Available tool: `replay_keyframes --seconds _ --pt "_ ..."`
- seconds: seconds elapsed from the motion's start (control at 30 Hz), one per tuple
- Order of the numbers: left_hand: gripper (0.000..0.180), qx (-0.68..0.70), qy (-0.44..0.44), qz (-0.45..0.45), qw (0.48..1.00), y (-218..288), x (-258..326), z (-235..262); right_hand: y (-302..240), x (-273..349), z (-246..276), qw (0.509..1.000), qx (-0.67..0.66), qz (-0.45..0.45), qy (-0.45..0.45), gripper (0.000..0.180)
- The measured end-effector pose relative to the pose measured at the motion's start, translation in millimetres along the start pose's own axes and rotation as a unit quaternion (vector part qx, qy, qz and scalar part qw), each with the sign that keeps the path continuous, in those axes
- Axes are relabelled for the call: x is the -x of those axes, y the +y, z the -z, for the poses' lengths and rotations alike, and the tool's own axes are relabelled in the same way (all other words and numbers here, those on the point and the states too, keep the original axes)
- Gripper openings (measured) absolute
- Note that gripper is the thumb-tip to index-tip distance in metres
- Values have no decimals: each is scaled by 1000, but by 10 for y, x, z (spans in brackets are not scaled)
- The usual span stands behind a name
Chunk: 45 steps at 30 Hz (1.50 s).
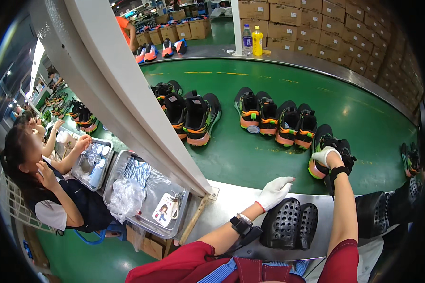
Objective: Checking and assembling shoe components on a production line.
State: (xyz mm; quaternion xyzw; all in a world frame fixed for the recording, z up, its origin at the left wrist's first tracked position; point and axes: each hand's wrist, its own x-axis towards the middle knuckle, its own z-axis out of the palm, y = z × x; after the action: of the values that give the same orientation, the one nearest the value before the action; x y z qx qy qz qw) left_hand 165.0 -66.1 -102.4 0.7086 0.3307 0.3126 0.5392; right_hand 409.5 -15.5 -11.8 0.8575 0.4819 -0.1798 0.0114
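In a white glove, my right hand (327,155) closes on a black sneaker (324,135) with orange and green trim. Its mate (345,153) stands close on the right, partly behind my wrist. My left hand (276,192), also gloved, reaches over the belt's near edge, fingers stretched out and holding nothing. Just below it, two black shoe-shaped pieces covered in round holes (281,224) rest on the metal ledge (231,198). Farther left on the green belt (259,165) are two pairs of matching sneakers (288,123), and more sneakers (200,118) stand beside the white post.
A white post (141,94) slants across the left side. Beyond it a person (61,188) sits near metal trays (170,226) holding small labels and plastic bags. Two bottles (257,41) stand on the far ledge, before stacked cartons (311,28). Black perforated pieces (373,212) lie at right.
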Motion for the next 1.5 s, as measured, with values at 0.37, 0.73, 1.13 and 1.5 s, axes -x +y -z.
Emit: replay_keyframes --seconds 0.37,0.73,1.13,1.5 --pt "31 -12 -3 2 1000 14 -24 -29 -45 -40 26 1000 14 9 -22 52" --pt "32 7 -1 3 1000 7 -11 -141 -64 12 24 999 18 21 -23 56" --pt "29 -38 16 -58 997 18 -41 -151 -138 44 -50 999 23 40 15 50" --pt "27 -43 52 -74 995 -105 -44 -240 -52 -218 -247 993 -16 112 20 46"
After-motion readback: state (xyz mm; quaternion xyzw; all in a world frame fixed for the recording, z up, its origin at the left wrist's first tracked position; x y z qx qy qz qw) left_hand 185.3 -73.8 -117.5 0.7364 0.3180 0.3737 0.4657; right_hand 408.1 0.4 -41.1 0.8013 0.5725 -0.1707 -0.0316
